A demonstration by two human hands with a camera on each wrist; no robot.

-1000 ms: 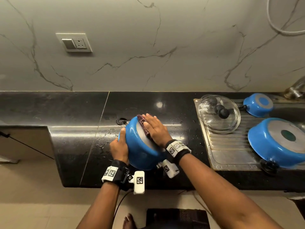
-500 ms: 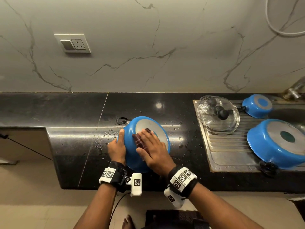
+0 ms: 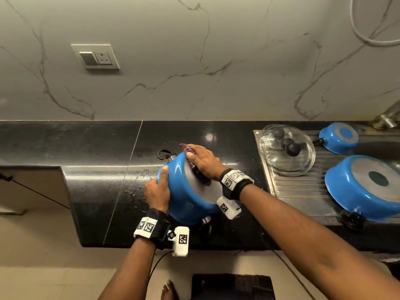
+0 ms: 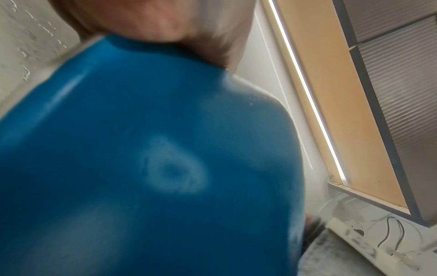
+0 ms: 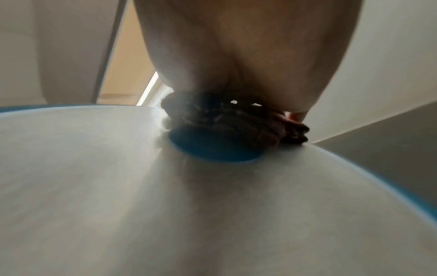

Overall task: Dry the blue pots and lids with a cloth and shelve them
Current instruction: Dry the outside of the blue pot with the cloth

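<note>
both hands busy: left hand [image 3: 156, 192] grips tilted blue pot [image 3: 181, 200]; right hand [image 3: 202, 162] presses cloth [image 3: 188, 152] flat on base.

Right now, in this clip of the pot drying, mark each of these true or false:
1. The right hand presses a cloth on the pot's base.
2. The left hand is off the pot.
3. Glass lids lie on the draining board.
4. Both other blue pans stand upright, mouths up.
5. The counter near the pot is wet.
1. True: the right hand presses the dark cloth against the metal base of the blue pot.
2. False: the left hand holds the pot's side wall.
3. True: glass lids lie on the draining board.
4. False: the large pan and small pan sit upside down, bases up.
5. True: water drops show on the counter.
</note>
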